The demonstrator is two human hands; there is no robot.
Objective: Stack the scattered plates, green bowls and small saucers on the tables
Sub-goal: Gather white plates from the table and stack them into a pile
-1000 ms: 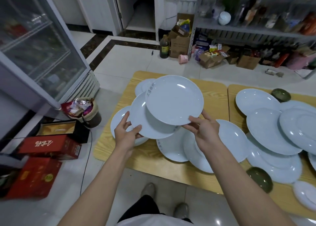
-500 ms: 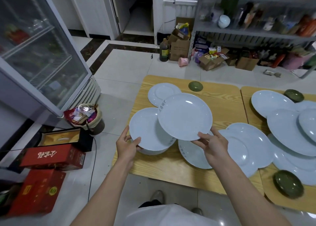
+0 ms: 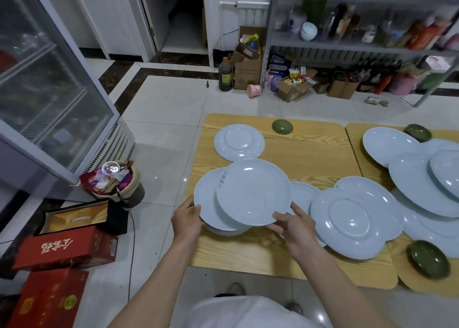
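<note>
My right hand [image 3: 291,224] grips the near rim of a pale blue plate [image 3: 253,191], which overlaps a second plate [image 3: 207,203]. My left hand [image 3: 187,218] grips that second plate's left rim; it lies on another dish near the left table's [image 3: 310,151] front left corner. A flower-shaped plate [image 3: 355,216] lies to the right, a round plate [image 3: 239,142] behind. Green bowls sit at the far edge [image 3: 282,126], at the right table's back [image 3: 417,132] and near its front [image 3: 429,258]. Several more plates [image 3: 422,186] overlap on the right table.
A glass-door fridge [image 3: 49,92] stands at the left, with a full waste bin [image 3: 116,183] and red boxes [image 3: 64,250] on the floor beside it. Shelving [image 3: 360,42] with bottles and cardboard boxes lines the back wall. Tiled floor lies between.
Both plates have come down and toward the table's front left corner. The lower one now sits on the dish there, and the upper one overlaps it more closely.
</note>
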